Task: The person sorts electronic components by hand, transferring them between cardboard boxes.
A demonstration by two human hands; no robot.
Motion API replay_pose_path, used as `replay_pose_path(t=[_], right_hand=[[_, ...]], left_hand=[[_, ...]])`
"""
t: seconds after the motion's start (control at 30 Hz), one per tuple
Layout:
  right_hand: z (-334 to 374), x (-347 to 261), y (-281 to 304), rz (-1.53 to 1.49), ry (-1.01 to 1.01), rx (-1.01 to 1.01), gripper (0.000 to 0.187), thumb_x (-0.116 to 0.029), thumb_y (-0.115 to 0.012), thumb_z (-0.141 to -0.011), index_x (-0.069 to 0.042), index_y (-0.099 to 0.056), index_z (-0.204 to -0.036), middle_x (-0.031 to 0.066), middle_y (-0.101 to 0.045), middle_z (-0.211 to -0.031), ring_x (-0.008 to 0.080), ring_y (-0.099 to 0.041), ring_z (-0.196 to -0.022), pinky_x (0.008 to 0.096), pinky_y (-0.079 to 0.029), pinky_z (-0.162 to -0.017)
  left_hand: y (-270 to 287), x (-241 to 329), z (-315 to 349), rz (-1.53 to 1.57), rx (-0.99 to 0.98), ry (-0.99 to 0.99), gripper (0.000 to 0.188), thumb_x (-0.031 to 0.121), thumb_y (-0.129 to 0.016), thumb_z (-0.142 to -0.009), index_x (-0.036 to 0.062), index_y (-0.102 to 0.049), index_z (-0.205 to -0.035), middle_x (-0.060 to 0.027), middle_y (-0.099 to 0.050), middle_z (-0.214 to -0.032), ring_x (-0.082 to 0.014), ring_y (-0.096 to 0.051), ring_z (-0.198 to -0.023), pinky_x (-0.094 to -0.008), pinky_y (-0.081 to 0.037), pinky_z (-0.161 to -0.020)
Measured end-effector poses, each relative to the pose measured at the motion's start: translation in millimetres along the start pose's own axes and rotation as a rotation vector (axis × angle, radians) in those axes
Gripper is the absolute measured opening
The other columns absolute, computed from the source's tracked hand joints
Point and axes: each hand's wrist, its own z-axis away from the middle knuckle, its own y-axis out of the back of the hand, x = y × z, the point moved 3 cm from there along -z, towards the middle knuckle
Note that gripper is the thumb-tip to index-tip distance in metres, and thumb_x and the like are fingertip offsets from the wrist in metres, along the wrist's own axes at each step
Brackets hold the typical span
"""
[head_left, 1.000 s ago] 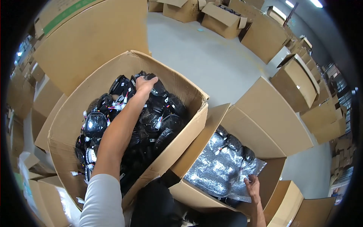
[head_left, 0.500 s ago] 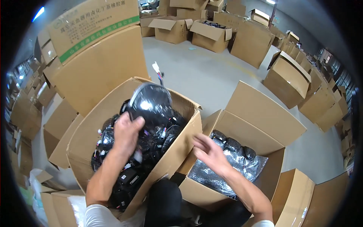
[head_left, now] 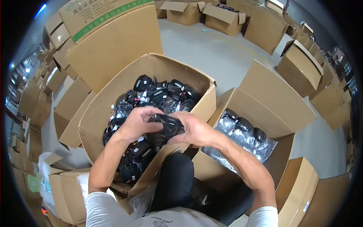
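Both my hands grip one rounded black plastic unit point(head_left: 166, 130) over the near right wall of the large open carton point(head_left: 107, 104). My left hand point(head_left: 138, 123) closes on its left side, the thumb lying across its top. On its right side is my right hand point(head_left: 193, 128), fingers wrapped round the edge. Beneath and beyond my hands, the carton holds a heap of similar black units point(head_left: 155, 96) with coloured wires and white plugs. Beside it on the right, a second open carton point(head_left: 261, 104) contains bubble wrap point(head_left: 219, 155) with several black units point(head_left: 245, 124) along its far edge.
A tall carton point(head_left: 117, 49) stands behind the heap on the left. Raised flaps of the right carton lean outward. Another open carton point(head_left: 297, 189) is close by at the lower right. Grey floor point(head_left: 211, 49) stretches to more cartons point(head_left: 223, 20) at the back.
The black unit has come down toward me and turned, its dangling plug no longer visible. My right hand has moved left from above the right carton and taken hold of it too. The view has shifted.
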Motion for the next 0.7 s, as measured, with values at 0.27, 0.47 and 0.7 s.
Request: replay_pose_path(t=[0.27,0.47,0.7], right_hand=[[137.8,45.7,100.0,-0.453,-0.312,0.725,0.067,-0.032,-0.081,-0.083,0.005,-0.053,-0.132,0.0124,-0.067,-0.116,0.0201,-0.065,-0.106,0.0348,-0.051,-0.096],[293.8,175.8,160.4,-0.300,-0.593,1.082,0.044,-0.022,-0.071,-0.093,0.004,-0.056,-0.126,0.0114,-0.067,-0.112,0.0187,-0.065,-0.100,0.0332,-0.051,-0.093],[479.4,348.4,135.7,-0.258,-1.255,1.505,0.042,-0.027,-0.073,-0.093,0.004,-0.064,-0.120,0.0123,-0.071,-0.106,0.0225,-0.068,-0.093,0.0363,-0.054,-0.083]], left_hand=[[50.2,-22.6,-12.1,-0.581,0.386,0.053,0.059,0.029,-0.075,-0.090,-0.0032,-0.054,-0.134,-0.0125,-0.062,-0.124,-0.0188,-0.058,-0.111,-0.0332,-0.047,-0.099],[4.0,-95.2,-13.2,-1.163,0.323,-0.129,0.104,0.020,-0.087,-0.069,-0.0070,-0.027,-0.150,-0.0275,-0.042,-0.146,-0.0377,-0.042,-0.136,-0.0392,-0.030,-0.116],[13.9,-110.5,-49.5,-0.468,0.294,0.114,0.082,-0.002,-0.071,-0.076,-0.0019,-0.037,-0.150,-0.0117,-0.062,-0.125,-0.0160,-0.062,-0.107,-0.0310,-0.049,-0.095]])
